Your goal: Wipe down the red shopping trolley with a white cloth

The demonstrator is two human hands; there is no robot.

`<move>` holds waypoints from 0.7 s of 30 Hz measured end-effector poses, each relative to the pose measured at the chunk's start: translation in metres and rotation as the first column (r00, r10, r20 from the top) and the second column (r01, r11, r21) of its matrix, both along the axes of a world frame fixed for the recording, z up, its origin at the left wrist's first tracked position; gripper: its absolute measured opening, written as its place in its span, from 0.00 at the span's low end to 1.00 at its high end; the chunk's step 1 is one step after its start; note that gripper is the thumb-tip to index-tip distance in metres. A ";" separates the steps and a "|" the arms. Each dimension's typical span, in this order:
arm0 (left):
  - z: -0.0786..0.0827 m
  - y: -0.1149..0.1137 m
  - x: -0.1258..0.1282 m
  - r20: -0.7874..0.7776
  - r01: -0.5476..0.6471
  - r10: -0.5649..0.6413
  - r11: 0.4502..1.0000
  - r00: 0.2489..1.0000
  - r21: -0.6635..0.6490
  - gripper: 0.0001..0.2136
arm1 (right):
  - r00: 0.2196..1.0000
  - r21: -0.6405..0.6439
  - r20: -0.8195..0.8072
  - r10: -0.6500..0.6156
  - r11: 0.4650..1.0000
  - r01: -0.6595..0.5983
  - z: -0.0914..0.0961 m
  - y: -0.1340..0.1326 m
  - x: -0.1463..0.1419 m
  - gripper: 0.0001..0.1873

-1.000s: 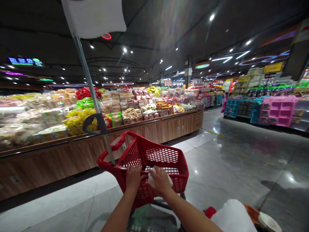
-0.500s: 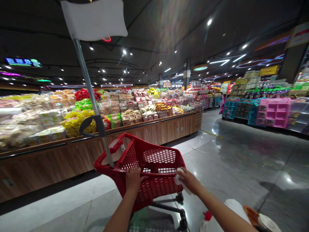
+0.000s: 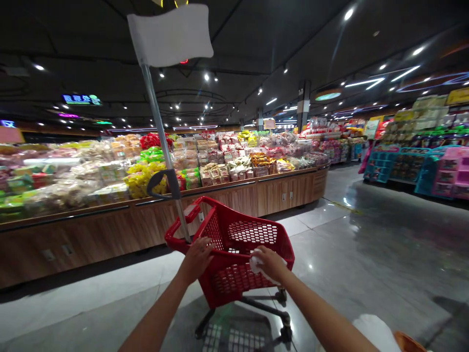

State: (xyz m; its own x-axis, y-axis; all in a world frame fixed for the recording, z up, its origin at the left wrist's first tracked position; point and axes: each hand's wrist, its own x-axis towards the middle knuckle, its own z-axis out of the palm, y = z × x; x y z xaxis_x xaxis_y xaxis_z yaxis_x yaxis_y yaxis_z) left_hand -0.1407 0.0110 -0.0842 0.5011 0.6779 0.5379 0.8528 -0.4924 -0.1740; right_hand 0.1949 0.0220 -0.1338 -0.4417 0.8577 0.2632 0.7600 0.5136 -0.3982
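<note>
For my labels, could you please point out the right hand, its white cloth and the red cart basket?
Right hand (image 3: 270,261): head view, back of the hand.
White cloth (image 3: 255,265): head view, its visible edge.
Red cart basket (image 3: 234,279): head view, front mesh wall.

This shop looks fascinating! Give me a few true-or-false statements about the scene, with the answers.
1. The left hand grips the rim of a red plastic shopping cart. True.
2. The right hand holds a white tissue or cloth. True.
3. The white flag stands apart from the cart. False: its metal pole rises from the cart.
4. The long wooden counter displays shoes. False: it carries bagged foods.
</note>
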 end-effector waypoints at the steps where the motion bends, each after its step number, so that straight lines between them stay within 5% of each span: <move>1: 0.007 0.000 -0.021 0.043 -0.013 0.009 0.995 0.999 0.097 0.12 | 1.000 -0.007 0.010 -0.024 1.000 0.024 -0.006 0.000 0.023 0.23; 4: 0.024 0.007 -0.067 0.268 -0.236 0.161 0.931 0.950 0.278 0.22 | 0.992 -0.029 0.009 -0.125 0.992 0.125 -0.025 0.003 0.076 0.26; 9: 0.019 0.030 -0.057 0.239 -0.383 0.378 0.923 0.894 -0.030 0.35 | 0.984 -0.031 -0.013 -0.179 0.983 0.179 -0.035 0.007 0.081 0.26; 13: 0.011 0.031 -0.032 0.181 -0.457 0.476 0.879 0.861 -0.136 0.34 | 0.987 -0.004 -0.036 -0.156 0.988 0.156 -0.018 0.006 0.019 0.25; 17: 0.020 0.021 -0.030 0.134 -0.464 0.490 0.866 0.861 -0.186 0.37 | 0.994 0.027 -0.112 0.003 1.000 0.000 0.004 0.007 -0.078 0.27; 21: 0.025 0.012 -0.030 0.119 -0.480 0.513 0.848 0.850 -0.225 0.37 | 0.964 0.080 -0.263 0.047 0.996 -0.027 0.019 0.009 -0.166 0.30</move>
State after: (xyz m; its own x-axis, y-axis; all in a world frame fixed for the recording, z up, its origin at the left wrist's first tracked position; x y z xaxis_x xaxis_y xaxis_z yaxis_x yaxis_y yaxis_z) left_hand -0.1712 0.0228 -0.0595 -0.0159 0.9038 0.4276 0.9990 -0.0031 0.0438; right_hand 0.0291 0.0311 -0.1145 -0.3793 0.8154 0.4374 0.6127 0.5755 -0.5416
